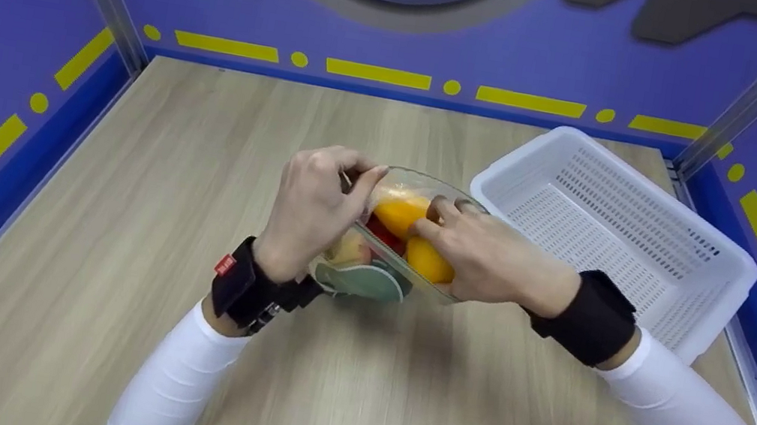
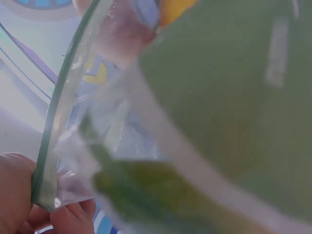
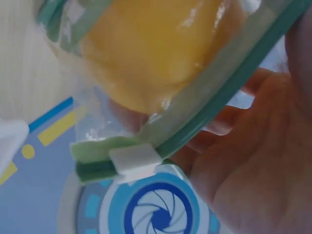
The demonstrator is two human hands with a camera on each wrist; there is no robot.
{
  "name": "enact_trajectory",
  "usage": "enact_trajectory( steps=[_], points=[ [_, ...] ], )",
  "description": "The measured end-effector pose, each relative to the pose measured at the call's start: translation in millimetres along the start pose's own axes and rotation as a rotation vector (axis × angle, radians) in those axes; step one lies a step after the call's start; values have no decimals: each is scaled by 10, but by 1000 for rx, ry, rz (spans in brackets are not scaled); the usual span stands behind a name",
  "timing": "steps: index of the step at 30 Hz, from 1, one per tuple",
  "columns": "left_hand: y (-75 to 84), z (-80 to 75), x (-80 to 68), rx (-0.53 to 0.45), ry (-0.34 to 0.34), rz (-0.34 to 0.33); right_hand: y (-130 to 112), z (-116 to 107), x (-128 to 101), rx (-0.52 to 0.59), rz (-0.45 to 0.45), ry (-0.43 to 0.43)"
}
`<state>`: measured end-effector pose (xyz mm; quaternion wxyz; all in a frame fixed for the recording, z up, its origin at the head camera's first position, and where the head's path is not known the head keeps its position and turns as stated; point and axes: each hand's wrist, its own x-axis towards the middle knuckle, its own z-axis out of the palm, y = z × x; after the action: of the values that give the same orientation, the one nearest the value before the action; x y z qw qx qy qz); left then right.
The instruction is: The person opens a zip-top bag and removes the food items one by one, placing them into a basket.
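A clear zip bag (image 1: 421,183) with a green zip strip (image 3: 222,92) and a white slider (image 3: 135,162) is held up over the table, its mouth open. My left hand (image 1: 317,207) pinches the rim at the bag's left end. My right hand (image 1: 490,253) is at the mouth, its fingers curled round a smooth yellow fruit (image 1: 428,260) whose kind cannot be told. Another yellow fruit (image 1: 399,214) lies beside it, with something red (image 1: 386,235) between them. Lower in the bag shows a pale yellow-and-red fruit (image 1: 350,247), behind a green printed panel (image 1: 367,283).
A white perforated plastic basket (image 1: 721,255) stands at the right of the wooden table (image 1: 144,206), close to the right forearm. Blue panels (image 1: 389,47) with yellow marks wall the table at the back and on both sides.
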<state>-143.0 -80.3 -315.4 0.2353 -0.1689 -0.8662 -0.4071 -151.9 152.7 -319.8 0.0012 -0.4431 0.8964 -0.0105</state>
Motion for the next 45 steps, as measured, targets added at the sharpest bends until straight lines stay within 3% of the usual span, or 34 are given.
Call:
enact_trajectory(
  steps=[6,11,19,23,29,37,45],
  points=[
    [64,-70,27,4,10,-14,48,-287,-178,168,-93,175],
    [62,-56,29,9,17,-17,135,-413,-349,219,-142,307],
    [42,-38,3,21,11,-43,463,-660,-683,215,9,340],
    [26,-31,-13,32,20,-43,739,-692,-747,206,150,314],
    [22,-19,-20,32,26,-34,1227,-401,-653,226,346,158],
    [34,-13,-35,32,23,-45,1759,171,-412,284,439,18],
    [47,-8,-70,27,28,-44,1917,483,-211,316,547,-170]
  ],
)
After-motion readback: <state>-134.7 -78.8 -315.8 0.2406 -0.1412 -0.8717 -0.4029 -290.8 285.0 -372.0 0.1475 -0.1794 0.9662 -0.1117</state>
